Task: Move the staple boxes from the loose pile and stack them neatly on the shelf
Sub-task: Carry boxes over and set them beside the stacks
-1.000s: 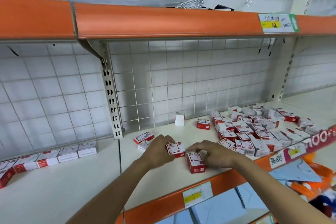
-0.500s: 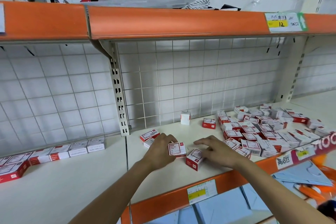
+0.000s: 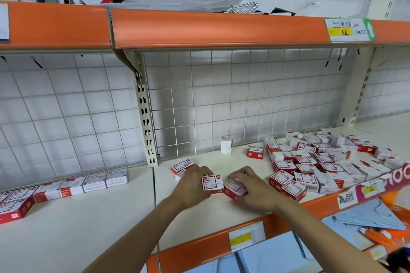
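Observation:
My left hand grips a red-and-white staple box, held with its label side up near the middle of the white shelf. Right beside it my right hand holds a second box, tilted, its corner close to the first. A loose pile of the same boxes spreads over the shelf to the right. Two more boxes lie just behind my left hand. A row of boxes lines the back of the shelf at the left.
One box stands upright by the wire grid back wall, another lies near it. An upright bracket post splits the shelf bays. An orange upper shelf hangs overhead. Blue folders lie on the shelf below.
The box in my right hand has lifted off the shelf and moved left, up against the box in my left hand. Both hands have drawn closer together.

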The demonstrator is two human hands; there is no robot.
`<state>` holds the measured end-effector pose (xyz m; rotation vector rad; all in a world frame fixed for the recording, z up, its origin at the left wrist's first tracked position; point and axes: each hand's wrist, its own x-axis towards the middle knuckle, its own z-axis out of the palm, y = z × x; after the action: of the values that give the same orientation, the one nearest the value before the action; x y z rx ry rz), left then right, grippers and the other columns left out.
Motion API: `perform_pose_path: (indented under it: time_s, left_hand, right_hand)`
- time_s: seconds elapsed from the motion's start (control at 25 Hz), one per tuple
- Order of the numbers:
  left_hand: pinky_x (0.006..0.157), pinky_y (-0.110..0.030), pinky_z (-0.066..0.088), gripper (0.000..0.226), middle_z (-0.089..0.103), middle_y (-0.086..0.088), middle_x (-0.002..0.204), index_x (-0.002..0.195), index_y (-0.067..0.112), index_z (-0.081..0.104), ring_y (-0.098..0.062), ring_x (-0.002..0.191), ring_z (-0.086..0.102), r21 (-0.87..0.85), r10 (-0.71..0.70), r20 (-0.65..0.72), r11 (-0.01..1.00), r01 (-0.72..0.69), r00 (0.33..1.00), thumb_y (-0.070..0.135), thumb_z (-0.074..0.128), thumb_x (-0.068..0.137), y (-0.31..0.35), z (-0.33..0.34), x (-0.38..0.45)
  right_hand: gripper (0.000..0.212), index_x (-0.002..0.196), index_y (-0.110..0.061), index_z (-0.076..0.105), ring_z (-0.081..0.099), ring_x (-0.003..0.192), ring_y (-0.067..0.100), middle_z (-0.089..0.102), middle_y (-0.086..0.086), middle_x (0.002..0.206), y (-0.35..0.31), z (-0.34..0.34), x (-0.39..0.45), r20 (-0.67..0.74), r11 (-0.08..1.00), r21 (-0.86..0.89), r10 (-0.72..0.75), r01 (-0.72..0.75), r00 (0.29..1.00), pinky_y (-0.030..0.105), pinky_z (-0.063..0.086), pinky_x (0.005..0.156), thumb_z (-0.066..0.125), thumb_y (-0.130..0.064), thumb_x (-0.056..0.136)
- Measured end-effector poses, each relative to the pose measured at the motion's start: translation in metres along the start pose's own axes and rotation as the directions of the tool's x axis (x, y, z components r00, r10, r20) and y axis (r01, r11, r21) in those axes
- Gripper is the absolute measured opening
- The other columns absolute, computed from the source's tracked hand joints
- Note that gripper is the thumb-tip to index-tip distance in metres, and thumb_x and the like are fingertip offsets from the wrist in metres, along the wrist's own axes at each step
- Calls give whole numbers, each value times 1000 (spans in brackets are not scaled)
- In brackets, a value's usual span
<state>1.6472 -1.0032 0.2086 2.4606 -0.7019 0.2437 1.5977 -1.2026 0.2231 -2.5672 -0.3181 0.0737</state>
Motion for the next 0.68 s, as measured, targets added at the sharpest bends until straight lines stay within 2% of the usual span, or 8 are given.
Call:
perform_pose_path:
  time_s: [0.08, 0.2, 0.28, 0.48, 0.68]
  left_hand:
    - [79, -27, 45, 35, 62, -6, 105, 109, 15, 60, -16, 95, 53, -9, 18, -19, 1000, -18, 1000, 15, 70, 75, -1, -1, -1]
    - [78, -25, 45, 35, 61, -6, 104, 109, 14, 61, -16, 94, 53, -14, 30, -36, 999, -30, 999, 15, 70, 76, -1, -1, -1]
    - [76, -23, 43, 35, 61, -6, 103, 109, 14, 61, -17, 95, 53, -11, 38, -33, 999, -39, 999, 15, 71, 75, -1, -1, -1]
    - [77, -23, 41, 40, 58, -3, 104, 108, 15, 59, -17, 96, 52, -20, 12, -20, 1000, -12, 1000, 21, 76, 72, -2, -3, -1]
    - [79, -22, 39, 37, 56, -4, 102, 105, 14, 61, -17, 96, 48, -51, 65, -120, 996, -71, 991, 21, 76, 72, -3, -13, -5]
  right_hand:
    - [62, 140, -21, 31, 40, 127, 15, 28, -1, 140, 8, -4, -2, -33, 1000, -4, 14, -14, 999, 21, 34, 104, 60, -20, 85]
    - [71, 141, -22, 30, 35, 129, 14, 34, -3, 137, 17, -1, -2, -75, 993, -81, 80, -86, 994, 33, 33, 107, 62, -47, 82]
    - [72, 138, -22, 36, 37, 125, 14, 40, -3, 130, 17, 4, 0, -111, 990, -94, 90, -101, 990, 30, 34, 104, 62, -54, 80]
    - [42, 121, -25, 47, 37, 112, 11, 45, -4, 118, 12, 5, 7, -189, 992, -124, -50, 26, 981, 19, 32, 85, 63, -33, 84]
    - [33, 113, -23, 48, 30, 104, 9, 41, -4, 112, 8, 2, 15, -244, 988, -109, -134, 110, 961, 15, 27, 75, 61, -16, 83]
